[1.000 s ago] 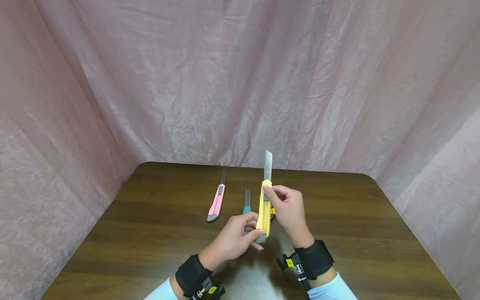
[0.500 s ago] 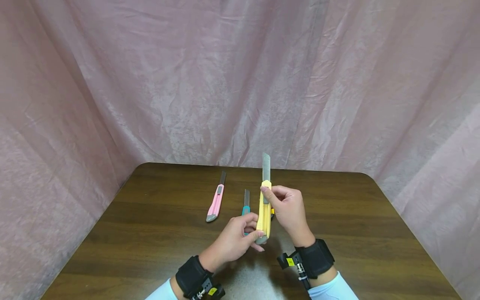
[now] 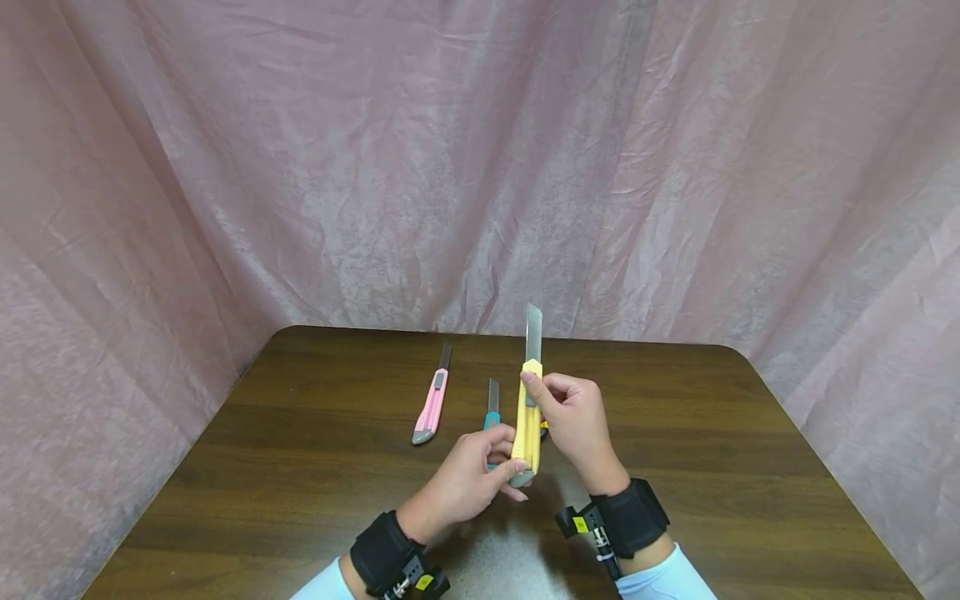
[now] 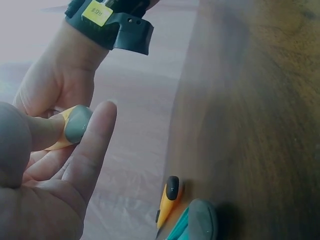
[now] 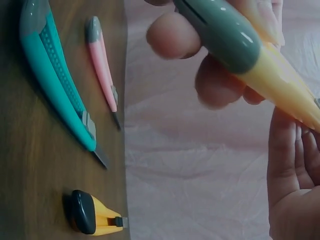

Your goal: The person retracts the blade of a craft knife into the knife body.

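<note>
Both hands hold a yellow utility knife (image 3: 526,433) above the table, its long blade (image 3: 534,333) extended and pointing away from me. Its grey butt end (image 5: 235,42) shows large in the right wrist view. My left hand (image 3: 467,475) pinches the knife near that butt end with thumb and fingers. Farther up, my right hand (image 3: 579,417) grips the handle close to the blade, its thumb on the grey slider (image 3: 531,398). Behind the left hand lies a teal utility knife (image 5: 57,85), partly covered in the head view.
A pink utility knife (image 3: 431,404) with its blade out lies to the left on the brown wooden table (image 3: 300,467). An orange utility knife (image 5: 102,215) with a black end lies behind the held one. A pink curtain (image 3: 420,167) hangs beyond the table.
The yellow knife dips slightly, then rises a little, in both hands. Its blade length looks about the same. The knives on the table have not moved.
</note>
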The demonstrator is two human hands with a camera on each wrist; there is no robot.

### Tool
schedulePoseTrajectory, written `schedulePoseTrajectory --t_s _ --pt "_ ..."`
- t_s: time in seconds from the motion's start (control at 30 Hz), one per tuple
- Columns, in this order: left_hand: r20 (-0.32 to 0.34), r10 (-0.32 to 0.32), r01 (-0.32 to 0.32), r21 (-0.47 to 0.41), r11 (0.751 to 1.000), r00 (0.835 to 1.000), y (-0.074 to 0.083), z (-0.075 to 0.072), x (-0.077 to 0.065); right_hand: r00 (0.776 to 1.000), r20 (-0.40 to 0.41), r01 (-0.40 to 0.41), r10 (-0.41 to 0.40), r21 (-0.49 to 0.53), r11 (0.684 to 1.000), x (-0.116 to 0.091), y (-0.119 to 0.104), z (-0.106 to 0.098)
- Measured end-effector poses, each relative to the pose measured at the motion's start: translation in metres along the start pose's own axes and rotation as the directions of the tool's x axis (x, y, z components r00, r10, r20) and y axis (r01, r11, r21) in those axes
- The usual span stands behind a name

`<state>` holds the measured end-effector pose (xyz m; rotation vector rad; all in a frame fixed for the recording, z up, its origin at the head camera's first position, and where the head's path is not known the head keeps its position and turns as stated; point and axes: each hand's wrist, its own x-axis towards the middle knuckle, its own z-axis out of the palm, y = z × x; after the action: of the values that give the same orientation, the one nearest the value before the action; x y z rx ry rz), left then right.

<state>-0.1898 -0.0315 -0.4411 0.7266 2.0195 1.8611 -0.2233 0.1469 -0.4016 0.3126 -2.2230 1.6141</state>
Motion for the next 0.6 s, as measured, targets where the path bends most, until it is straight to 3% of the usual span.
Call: schedulePoseTrajectory --t_s 0.43,0.6 --pt "-0.004 0.013 -0.013 0.008 1.0 1.0 0.0004 0.0009 0.0001 1.0 0.007 0.001 -0.001 0.03 1.0 -0.0003 0.0005 -0.0014" --pt "-0.007 0.005 -0.005 0.016 1.0 1.0 0.0011 0.0001 0.0001 0.999 0.022 -0.04 0.039 0.028 0.999 0.0001 0.0007 -0.0018"
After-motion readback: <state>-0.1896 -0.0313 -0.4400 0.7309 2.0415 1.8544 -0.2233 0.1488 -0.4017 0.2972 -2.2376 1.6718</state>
